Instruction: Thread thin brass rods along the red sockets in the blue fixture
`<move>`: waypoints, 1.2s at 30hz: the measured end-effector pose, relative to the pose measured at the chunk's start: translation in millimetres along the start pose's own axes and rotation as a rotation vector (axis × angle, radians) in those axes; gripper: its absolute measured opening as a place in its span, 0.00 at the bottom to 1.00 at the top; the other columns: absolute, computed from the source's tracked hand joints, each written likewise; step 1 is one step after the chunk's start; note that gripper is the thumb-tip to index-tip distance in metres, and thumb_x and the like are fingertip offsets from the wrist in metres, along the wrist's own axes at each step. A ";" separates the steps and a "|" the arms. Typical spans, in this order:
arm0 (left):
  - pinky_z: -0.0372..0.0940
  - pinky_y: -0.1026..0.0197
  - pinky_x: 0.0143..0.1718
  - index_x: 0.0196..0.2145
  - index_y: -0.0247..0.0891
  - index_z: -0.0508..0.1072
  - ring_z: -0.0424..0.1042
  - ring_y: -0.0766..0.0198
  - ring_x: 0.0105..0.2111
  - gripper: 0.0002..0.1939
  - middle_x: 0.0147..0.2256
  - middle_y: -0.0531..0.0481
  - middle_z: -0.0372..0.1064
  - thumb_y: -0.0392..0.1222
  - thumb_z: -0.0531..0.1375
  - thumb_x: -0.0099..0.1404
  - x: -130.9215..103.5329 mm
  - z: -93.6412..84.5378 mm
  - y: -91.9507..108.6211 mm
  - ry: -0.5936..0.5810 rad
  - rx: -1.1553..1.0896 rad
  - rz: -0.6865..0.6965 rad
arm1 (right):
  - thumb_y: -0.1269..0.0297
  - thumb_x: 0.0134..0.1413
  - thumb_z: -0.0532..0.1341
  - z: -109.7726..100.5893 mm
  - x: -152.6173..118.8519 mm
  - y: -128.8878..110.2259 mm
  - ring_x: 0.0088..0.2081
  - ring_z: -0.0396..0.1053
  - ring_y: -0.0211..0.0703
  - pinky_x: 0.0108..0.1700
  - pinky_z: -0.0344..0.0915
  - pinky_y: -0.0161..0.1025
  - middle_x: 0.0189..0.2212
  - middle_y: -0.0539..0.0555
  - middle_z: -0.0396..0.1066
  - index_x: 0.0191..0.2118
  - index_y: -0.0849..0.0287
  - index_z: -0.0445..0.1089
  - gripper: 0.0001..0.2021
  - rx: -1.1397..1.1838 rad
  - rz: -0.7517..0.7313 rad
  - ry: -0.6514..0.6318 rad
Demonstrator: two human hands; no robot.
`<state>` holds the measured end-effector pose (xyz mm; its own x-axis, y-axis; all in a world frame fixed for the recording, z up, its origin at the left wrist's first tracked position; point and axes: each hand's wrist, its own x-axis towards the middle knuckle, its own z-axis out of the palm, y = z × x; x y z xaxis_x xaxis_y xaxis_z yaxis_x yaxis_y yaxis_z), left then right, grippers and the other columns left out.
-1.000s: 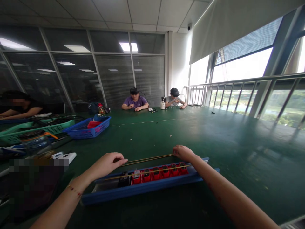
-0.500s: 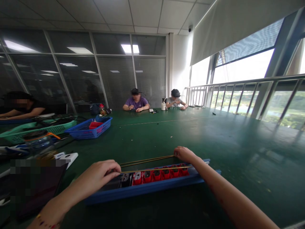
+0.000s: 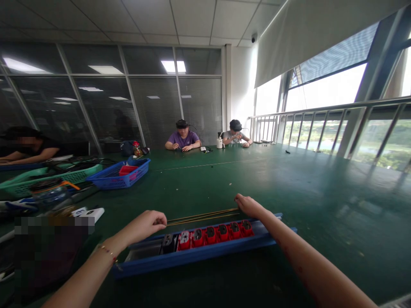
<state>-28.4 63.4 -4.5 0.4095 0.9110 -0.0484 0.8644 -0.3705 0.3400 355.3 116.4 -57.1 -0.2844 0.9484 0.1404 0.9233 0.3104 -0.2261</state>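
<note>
A long blue tray (image 3: 199, 255) lies across the table before me. In it stands a row of several red blocks with dark tops (image 3: 210, 234), with a black block (image 3: 167, 244) at their left end. Just behind the tray, thin yellow strands (image 3: 202, 217) run between my two hands; whether they are cord or rubber band I cannot tell. My left hand (image 3: 152, 222) is closed on their left end, beyond the tray's rear wall. At the other end my right hand (image 3: 247, 204) pinches them, its fingertips partly hidden.
On the left are a blue basket (image 3: 128, 182) with a red box in it, a green basket (image 3: 70, 173) holding black cables, and a jar (image 3: 49, 196) with an orange strap. Two people (image 3: 182, 139) sit across the table, and another person (image 3: 35, 147) is at far left.
The front strand, which crossed above the red blocks, now lies behind the tray beside the others. My left hand has moved slightly back and right; my right hand stays nearly in place.
</note>
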 end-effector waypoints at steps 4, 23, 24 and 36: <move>0.58 0.65 0.33 0.27 0.40 0.71 0.67 0.62 0.32 0.09 0.31 0.50 0.68 0.45 0.54 0.54 19.9 15.1 -2.2 0.044 0.160 0.016 | 0.49 0.49 0.54 -3.2 -4.4 -4.6 0.38 0.66 0.45 0.35 0.58 0.35 0.37 0.55 0.69 0.39 0.55 0.67 0.17 -0.068 -0.109 -0.032; 0.55 0.65 0.26 0.24 0.39 0.67 0.66 0.62 0.28 0.09 0.28 0.51 0.67 0.28 0.54 0.44 49.9 24.5 -10.6 -0.016 0.302 0.006 | 0.71 0.39 0.58 -14.9 6.6 -25.7 0.39 0.66 0.46 0.36 0.58 0.35 0.36 0.54 0.70 0.37 0.56 0.68 0.13 -0.294 -0.268 -0.192; 0.55 0.65 0.25 0.24 0.39 0.67 0.66 0.63 0.27 0.08 0.27 0.51 0.67 0.29 0.54 0.44 48.8 22.8 -11.2 -0.017 0.277 0.003 | 0.71 0.39 0.58 -14.9 7.2 -24.4 0.39 0.66 0.46 0.35 0.58 0.35 0.36 0.54 0.70 0.36 0.56 0.68 0.13 -0.272 -0.262 -0.196; 0.58 0.65 0.33 0.40 0.39 0.66 0.64 0.64 0.32 0.16 0.31 0.52 0.65 0.49 0.51 0.57 -10.6 -7.8 16.9 0.149 -0.393 0.019 | 0.67 0.48 0.52 -47.0 -42.6 -12.1 0.24 0.59 0.34 0.26 0.56 0.31 0.22 0.47 0.61 0.33 0.60 0.63 0.06 0.583 -0.155 0.029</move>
<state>-20.3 48.9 9.0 0.3525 0.9317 0.0882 0.6681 -0.3165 0.6734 368.4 69.2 -15.1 -0.3895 0.8897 0.2382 0.5762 0.4371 -0.6906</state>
